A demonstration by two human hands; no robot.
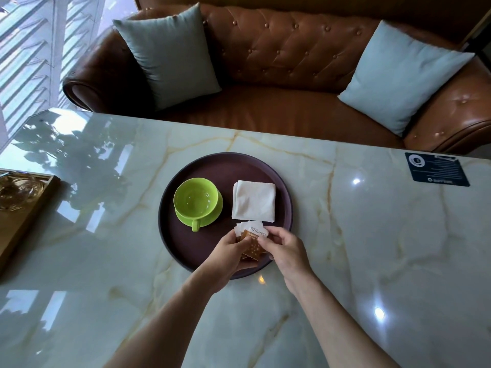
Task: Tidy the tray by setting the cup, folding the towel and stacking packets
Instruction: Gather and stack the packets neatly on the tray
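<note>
A round dark purple tray (202, 162) lies on the marble table. On its left half stands an empty green cup (195, 197), upright on a green saucer (216, 211), handle toward me. A white towel (253, 201), folded into a square, lies on the right half. Over the tray's near part, my left hand (231, 252) and my right hand (285, 248) together hold a small bunch of white-and-brown packets (252, 239), fanned slightly. My fingers hide the packets' lower ends.
The marble table (372, 248) is wide and glossy. A wooden tray with a glass object (16, 192) sits at the left edge. A dark card (437, 168) lies at the far right. Beyond the table is a brown leather sofa (279, 102) with two pale cushions.
</note>
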